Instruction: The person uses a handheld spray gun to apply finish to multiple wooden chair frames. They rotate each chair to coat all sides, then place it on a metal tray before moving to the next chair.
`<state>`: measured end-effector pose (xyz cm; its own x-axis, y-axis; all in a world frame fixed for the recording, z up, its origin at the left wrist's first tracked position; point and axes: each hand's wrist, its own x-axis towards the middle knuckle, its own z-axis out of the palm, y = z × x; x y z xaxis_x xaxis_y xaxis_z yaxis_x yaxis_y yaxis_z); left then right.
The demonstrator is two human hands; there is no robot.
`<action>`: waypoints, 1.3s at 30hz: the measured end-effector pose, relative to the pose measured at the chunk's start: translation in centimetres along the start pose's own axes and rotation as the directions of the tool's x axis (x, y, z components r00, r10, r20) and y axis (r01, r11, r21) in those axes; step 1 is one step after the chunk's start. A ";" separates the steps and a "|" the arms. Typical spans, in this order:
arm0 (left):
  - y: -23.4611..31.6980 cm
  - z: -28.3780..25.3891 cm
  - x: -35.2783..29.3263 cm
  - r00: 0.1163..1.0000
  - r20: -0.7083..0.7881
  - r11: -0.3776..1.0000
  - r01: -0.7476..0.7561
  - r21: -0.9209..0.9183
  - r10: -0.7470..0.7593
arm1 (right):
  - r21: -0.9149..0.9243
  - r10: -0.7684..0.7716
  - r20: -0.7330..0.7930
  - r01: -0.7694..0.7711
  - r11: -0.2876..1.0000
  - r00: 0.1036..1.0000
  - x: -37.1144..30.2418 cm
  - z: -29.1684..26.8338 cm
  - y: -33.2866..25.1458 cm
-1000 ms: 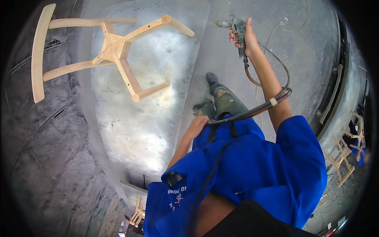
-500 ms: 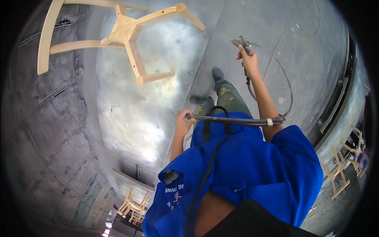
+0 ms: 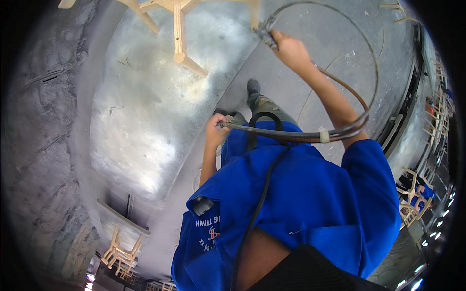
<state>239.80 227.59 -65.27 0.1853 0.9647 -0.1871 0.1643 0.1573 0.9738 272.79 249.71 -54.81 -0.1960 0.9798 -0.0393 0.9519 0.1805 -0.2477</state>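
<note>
My right hand (image 3: 292,52) is closed around a metal spray gun (image 3: 265,36), raised at the upper middle of the view. The gun's front end is close to one leg of a pale wooden chair frame (image 3: 179,36); whether they touch cannot be made out. From the gun a thin hose loops out to the right and back across my right forearm. My left hand (image 3: 213,128), low in front of my body, grips a dark hose bundle (image 3: 276,135) near its left end. A pale tape band (image 3: 324,135) ties the bundle. The frame's top is cut off by the picture's edge.
A shiny, dusty metal panel (image 3: 131,131) stretches along my left. Beyond it is a grey, stained wall (image 3: 43,131). More wooden chair frames stand at the lower left (image 3: 121,252) and right (image 3: 412,196), where a person in blue (image 3: 424,193) is partly visible. Hose lies on the grey floor.
My right hand has risen and swung left with the spray gun, toward the chair frame. The frame now sits higher in view, partly cut off. My left hand keeps its grip on the hose bundle.
</note>
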 end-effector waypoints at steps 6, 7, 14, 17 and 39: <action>-0.2 -4.5 -4.8 0.980 -0.121 0.983 0.148 -0.104 -0.160 | 0.012 0.023 0.269 -0.027 1.000 0.963 -3.4 7.7 -1.4; 0.1 -4.9 -5.2 0.979 -0.121 0.982 0.150 -0.118 -0.165 | 0.032 0.038 0.285 -0.049 0.998 0.958 -4.0 8.1 -1.5; 4.4 -5.0 -3.3 0.997 -0.057 0.998 0.059 0.004 -0.059 | 0.641 0.543 -0.114 -0.356 0.680 0.832 -4.3 3.7 -1.7; 6.2 -5.5 -1.5 0.990 0.123 0.995 0.060 0.076 -0.069 | 0.834 0.620 -0.149 -0.239 0.498 0.771 -4.1 -0.1 -2.6; 11.1 -5.7 -2.5 0.909 0.354 0.938 0.095 0.332 -0.218 | 0.753 0.087 0.481 -0.360 -0.551 0.872 -11.2 5.8 -9.6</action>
<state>235.66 228.16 -53.23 0.4760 0.7683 -0.4281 0.4938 0.1693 0.8529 264.51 236.47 -57.58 -0.2013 0.8292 -0.5214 -0.6316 -0.5168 -0.5780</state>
